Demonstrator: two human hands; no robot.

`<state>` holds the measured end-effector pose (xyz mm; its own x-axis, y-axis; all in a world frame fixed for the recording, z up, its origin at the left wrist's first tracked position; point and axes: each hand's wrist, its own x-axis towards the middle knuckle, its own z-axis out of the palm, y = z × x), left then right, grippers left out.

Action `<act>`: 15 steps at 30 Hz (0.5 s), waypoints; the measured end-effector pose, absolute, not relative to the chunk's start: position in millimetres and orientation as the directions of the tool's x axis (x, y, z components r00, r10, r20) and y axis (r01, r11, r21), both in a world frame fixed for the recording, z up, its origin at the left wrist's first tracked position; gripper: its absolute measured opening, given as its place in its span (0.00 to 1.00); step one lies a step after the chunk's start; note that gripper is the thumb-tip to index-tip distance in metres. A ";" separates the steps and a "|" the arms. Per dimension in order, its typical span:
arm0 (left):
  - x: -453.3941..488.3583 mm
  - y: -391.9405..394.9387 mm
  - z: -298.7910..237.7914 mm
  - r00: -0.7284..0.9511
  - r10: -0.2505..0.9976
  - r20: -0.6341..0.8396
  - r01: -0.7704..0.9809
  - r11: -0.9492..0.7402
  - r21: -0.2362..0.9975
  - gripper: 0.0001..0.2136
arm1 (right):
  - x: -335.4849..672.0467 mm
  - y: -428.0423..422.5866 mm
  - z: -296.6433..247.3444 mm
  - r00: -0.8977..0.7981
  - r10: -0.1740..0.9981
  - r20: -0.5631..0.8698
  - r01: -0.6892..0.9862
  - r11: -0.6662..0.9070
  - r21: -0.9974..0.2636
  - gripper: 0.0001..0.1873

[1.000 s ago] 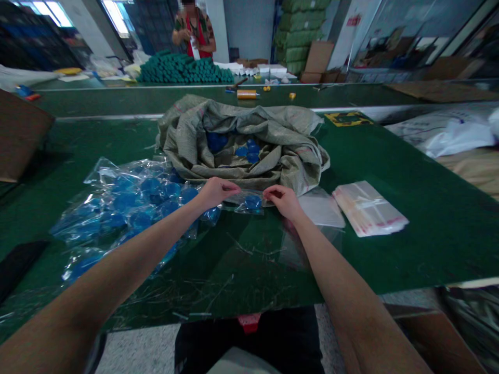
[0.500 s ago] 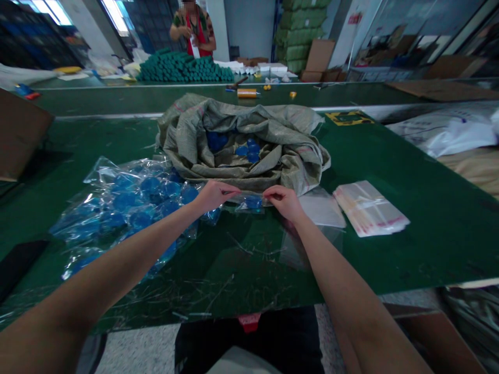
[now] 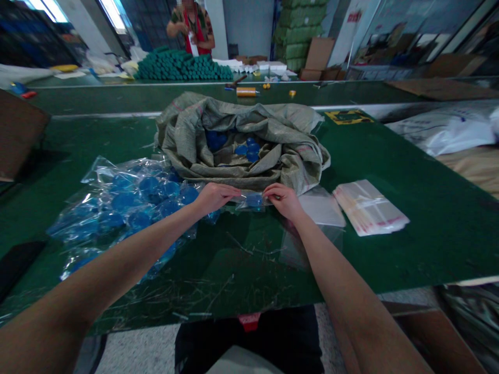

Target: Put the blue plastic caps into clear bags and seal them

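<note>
Pinching a small clear bag (image 3: pixel 241 203) with a blue disc (image 3: pixel 254 199) inside, one end per grip: left hand (image 3: pixel 213 196) closed on its left end, right hand (image 3: pixel 284 200) closed on its right end, fingertips narrow on the film. Lying crosswise, long axis left to right, stretched between the two grips, equally close to both. Low over the green desk (image 3: pixel 429 223), just near of the open woven sack (image 3: pixel 280 156) with loose blue discs (image 3: pixel 249 151) inside. To the left, beside the left forearm, a heap of filled bags (image 3: pixel 125 202). To the right, a stack of empty bags (image 3: pixel 368 208), near the right hand but apart. Which way the bag's mouth points: cannot tell.
</note>
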<state>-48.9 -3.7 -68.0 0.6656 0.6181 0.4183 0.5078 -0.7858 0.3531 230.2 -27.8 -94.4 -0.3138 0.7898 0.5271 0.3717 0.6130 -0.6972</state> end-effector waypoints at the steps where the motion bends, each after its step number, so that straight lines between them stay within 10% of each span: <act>1: -49.0 -4.6 -68.3 0.674 0.609 0.418 0.516 -0.793 0.322 0.12 | 230.4 -27.2 -95.4 -0.318 0.789 0.525 0.376 0.613 -0.695 0.12; 15: -50.8 -6.6 -70.8 0.720 0.581 0.379 0.571 -0.807 0.153 0.15 | 224.2 -33.4 -88.1 -0.281 0.839 0.465 0.477 0.543 -0.691 0.06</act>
